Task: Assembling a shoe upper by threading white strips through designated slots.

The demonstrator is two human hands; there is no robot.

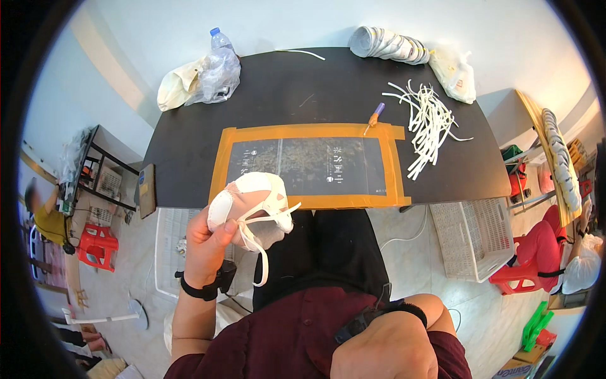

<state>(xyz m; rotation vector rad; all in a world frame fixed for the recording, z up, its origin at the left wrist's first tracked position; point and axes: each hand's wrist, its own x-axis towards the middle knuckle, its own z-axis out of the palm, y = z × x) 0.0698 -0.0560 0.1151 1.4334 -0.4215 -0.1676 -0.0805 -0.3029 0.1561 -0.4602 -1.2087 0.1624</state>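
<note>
My left hand point(208, 243) is closed on a small white and pale pink shoe upper point(255, 205), held up just over the table's near edge. A cream lace point(264, 218) runs across its front, and one loose end hangs down below it. My right hand point(385, 350) is raised close to the camera at the lower edge, away from the table. Only its back and wrist show; the fingers are out of sight, so whether it holds anything is hidden.
Orange tape frames a clear sheet point(309, 167) on the dark table point(183, 145). Beside it lie a purple-handled pointed tool point(374, 119) and a pile of white laces point(432, 126). Nested uppers point(388, 45), bags and a bottle point(221, 39) stand behind. A white crate point(473, 240) sits right.
</note>
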